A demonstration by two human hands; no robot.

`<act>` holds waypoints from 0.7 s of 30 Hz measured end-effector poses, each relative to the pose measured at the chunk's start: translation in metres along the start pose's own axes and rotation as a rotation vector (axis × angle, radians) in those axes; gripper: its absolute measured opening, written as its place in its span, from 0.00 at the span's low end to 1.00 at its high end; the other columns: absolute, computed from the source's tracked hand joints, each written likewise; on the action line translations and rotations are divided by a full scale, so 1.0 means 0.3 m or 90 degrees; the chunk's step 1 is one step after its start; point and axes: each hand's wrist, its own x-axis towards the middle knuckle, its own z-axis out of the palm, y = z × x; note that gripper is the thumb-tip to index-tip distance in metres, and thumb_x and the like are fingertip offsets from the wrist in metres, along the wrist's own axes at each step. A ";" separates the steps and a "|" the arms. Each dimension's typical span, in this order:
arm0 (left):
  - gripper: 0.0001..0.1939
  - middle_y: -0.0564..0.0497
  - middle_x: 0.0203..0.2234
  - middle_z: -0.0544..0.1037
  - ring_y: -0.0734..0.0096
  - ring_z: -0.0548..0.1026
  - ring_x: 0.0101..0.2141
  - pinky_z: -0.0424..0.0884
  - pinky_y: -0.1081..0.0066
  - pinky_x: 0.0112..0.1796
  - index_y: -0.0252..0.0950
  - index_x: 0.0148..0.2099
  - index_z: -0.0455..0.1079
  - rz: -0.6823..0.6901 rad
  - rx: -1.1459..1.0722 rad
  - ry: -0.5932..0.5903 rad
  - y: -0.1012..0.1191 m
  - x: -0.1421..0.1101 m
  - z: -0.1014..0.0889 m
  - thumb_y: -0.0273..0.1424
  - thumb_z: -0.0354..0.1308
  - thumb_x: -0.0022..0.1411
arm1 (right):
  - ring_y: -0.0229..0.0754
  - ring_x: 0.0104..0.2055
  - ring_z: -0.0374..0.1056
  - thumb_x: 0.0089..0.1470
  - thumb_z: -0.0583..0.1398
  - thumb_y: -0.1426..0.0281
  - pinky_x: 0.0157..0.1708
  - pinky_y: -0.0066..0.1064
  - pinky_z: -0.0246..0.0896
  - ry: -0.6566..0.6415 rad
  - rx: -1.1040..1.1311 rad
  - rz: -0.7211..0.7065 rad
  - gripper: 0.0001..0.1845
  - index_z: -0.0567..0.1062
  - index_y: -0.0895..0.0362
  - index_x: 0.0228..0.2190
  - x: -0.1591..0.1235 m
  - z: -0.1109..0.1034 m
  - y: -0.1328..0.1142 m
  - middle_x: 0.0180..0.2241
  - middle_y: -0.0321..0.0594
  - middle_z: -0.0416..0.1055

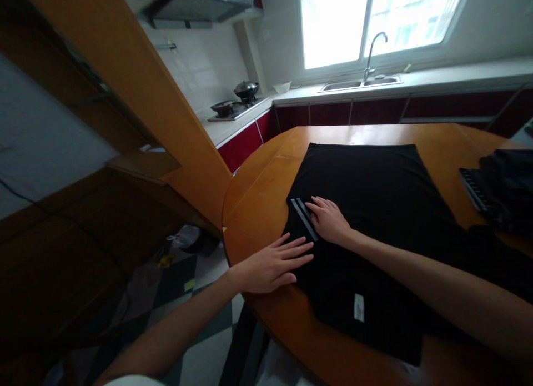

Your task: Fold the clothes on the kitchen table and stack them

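Note:
A black garment (370,180) lies spread out on the wooden table (258,191). Near its left edge run two grey stripes (303,218), and a small white label (358,308) shows lower down. My left hand (275,264) rests at the garment's left edge, fingers spread and flat, partly over the bare wood. Just beside the stripes, my right hand (328,219) lies on the cloth with its fingers stretched out. Neither hand grips anything. My right forearm covers part of the fabric.
A pile of dark folded clothes (506,186) sits on the table's right side. Behind the table are a sink (360,85) and a stove (239,109) with a lidded wok (246,89). A wooden partition (166,108) rises to the left. Bags (186,237) lie on the floor.

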 end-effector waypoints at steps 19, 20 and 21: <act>0.19 0.45 0.58 0.75 0.61 0.72 0.59 0.65 0.58 0.61 0.39 0.60 0.73 -0.110 -0.087 0.369 -0.260 0.098 -0.095 0.34 0.49 0.73 | 0.52 0.68 0.56 0.64 0.50 0.71 0.66 0.46 0.47 0.002 -0.021 -0.008 0.26 0.71 0.60 0.61 0.000 -0.006 -0.002 0.66 0.53 0.61; 0.17 0.45 0.53 0.79 0.62 0.75 0.54 0.69 0.60 0.58 0.37 0.56 0.75 -0.129 -0.090 0.397 -0.305 0.153 -0.108 0.33 0.51 0.71 | 0.51 0.68 0.55 0.64 0.50 0.71 0.66 0.46 0.47 -0.002 -0.022 -0.006 0.26 0.71 0.59 0.61 0.000 -0.006 -0.002 0.66 0.53 0.61; 0.16 0.45 0.47 0.81 0.63 0.79 0.48 0.72 0.62 0.53 0.36 0.52 0.77 -0.153 -0.098 0.419 -0.345 0.211 -0.119 0.33 0.52 0.70 | 0.51 0.68 0.55 0.64 0.51 0.71 0.66 0.46 0.46 -0.005 -0.024 -0.004 0.26 0.70 0.59 0.61 0.000 -0.006 -0.003 0.66 0.52 0.61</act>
